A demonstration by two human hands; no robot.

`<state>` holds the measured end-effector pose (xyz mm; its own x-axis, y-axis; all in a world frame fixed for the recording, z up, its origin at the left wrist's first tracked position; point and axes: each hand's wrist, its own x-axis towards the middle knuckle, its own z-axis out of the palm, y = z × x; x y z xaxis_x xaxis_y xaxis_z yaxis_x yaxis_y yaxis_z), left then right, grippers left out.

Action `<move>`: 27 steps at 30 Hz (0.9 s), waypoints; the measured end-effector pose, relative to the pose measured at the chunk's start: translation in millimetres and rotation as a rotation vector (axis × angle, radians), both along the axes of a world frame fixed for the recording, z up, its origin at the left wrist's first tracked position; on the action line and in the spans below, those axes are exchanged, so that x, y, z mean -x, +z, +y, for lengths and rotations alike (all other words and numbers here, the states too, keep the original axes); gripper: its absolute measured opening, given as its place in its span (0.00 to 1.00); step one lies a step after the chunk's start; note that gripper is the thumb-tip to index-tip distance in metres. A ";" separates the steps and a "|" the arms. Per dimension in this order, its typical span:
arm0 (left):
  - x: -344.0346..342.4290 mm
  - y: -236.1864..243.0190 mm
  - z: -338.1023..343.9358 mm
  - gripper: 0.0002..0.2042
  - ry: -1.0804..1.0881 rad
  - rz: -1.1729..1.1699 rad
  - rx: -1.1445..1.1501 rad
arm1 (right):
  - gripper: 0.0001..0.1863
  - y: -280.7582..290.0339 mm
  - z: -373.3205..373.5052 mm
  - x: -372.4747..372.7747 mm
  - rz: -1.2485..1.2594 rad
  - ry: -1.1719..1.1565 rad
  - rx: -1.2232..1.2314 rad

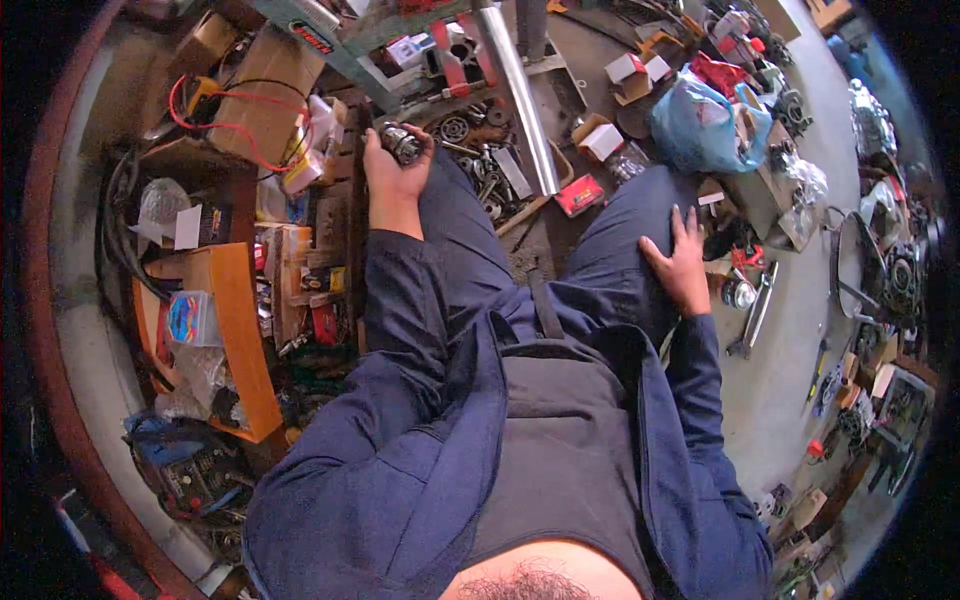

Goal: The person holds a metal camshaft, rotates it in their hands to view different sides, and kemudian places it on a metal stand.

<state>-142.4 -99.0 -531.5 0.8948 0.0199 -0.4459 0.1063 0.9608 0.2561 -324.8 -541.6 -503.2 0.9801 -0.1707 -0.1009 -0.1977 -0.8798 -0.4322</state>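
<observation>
My left hand (395,185) is raised beside my left knee, its fingers curled around a shiny, stepped round metal part (402,144) with dark grooves. The part's lower side is hidden in the palm. My right hand (680,262) lies flat on my right thigh with the fingers spread, holding nothing. Between my knees a thick polished steel bar (517,100) slants down from the top. Left of its lower end, a tray holds several greasy metal parts (490,185), and a small red box (579,195) lies on the right.
A green metal frame (350,60) stands ahead. On my left are an orange wooden box (236,340), a cardboard box (265,95) and a red cable (215,127). To the right lie a blue plastic bag (700,125), wrenches (757,310) and scattered machine parts (890,270).
</observation>
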 end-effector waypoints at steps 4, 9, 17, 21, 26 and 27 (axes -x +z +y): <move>-7.4 10.8 -8.3 0.19 -0.033 0.043 0.012 | 0.45 3.6 -3.2 -14.2 0.096 -0.061 -0.022; -11.2 -4.0 7.0 0.13 -0.054 0.006 -0.058 | 0.33 1.5 14.1 -4.0 -0.074 -0.154 0.161; -32.0 -32.3 34.6 0.21 -0.110 0.083 -0.268 | 0.23 4.1 18.2 48.2 -0.325 -0.184 -0.131; -10.2 -43.3 48.7 0.31 -0.085 -0.404 -2.187 | 0.30 5.9 30.4 92.7 -0.316 -0.153 -0.172; 20.7 29.0 -18.3 0.45 -0.270 -0.261 -2.179 | 0.36 14.9 51.2 136.0 -0.228 -0.232 -0.206; 18.4 18.4 -6.5 0.45 -0.234 -0.423 -2.099 | 0.38 15.7 52.0 135.9 -0.210 -0.249 -0.208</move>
